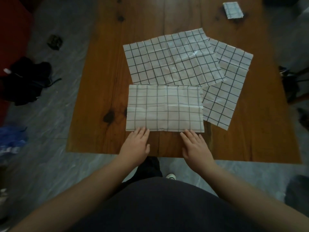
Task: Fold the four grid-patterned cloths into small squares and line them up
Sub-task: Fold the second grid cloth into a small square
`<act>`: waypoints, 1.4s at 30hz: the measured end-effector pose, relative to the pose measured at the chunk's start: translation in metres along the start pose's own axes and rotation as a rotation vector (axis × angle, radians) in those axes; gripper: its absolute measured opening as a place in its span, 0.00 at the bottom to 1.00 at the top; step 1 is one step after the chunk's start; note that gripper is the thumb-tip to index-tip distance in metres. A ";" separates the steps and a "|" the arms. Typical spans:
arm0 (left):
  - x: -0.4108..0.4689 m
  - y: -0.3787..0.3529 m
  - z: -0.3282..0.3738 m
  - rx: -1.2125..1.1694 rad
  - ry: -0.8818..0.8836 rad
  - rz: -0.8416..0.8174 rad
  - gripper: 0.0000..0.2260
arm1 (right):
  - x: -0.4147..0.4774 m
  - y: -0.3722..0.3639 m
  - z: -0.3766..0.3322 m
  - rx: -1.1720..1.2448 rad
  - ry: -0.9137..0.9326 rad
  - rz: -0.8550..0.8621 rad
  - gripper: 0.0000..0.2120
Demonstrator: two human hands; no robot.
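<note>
A white grid-patterned cloth (164, 108), folded in half into a wide rectangle, lies near the front of the wooden table (103, 81). My left hand (136, 144) and my right hand (195, 146) rest flat, fingers apart, with fingertips touching its near edge. Behind it a second cloth (172, 59) lies spread flat. A third cloth (229, 84) lies partly under that one at the right. A small folded cloth (232, 10) sits at the table's far right corner.
Grey marbled floor surrounds the table. A dark bundle of clothes (26, 81) and a blue bag (11, 139) lie on the floor at the left. A small dark object (55, 41) sits farther back. Dark chair legs (294, 81) stand at the right.
</note>
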State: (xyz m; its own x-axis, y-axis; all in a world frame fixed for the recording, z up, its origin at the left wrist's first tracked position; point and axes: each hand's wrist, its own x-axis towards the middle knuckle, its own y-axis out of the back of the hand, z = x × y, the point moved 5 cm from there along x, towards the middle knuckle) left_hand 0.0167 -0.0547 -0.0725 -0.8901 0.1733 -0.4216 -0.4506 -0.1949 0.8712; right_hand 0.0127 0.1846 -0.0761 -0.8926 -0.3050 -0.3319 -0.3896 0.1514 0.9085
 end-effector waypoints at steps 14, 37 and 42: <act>-0.005 -0.012 -0.022 0.015 -0.023 0.006 0.29 | -0.001 -0.003 0.034 -0.128 -0.093 -0.105 0.30; 0.068 0.017 0.018 -0.140 -0.268 0.149 0.08 | 0.086 0.021 -0.014 -0.037 0.200 0.004 0.09; 0.073 0.018 0.014 -0.111 -0.344 0.125 0.09 | 0.084 0.018 -0.018 -0.099 0.211 -0.012 0.12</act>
State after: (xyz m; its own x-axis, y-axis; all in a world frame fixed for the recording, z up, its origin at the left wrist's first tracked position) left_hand -0.0560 -0.0325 -0.0839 -0.8721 0.4517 -0.1883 -0.3614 -0.3350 0.8701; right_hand -0.0656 0.1447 -0.0833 -0.8166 -0.4980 -0.2919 -0.3664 0.0564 0.9288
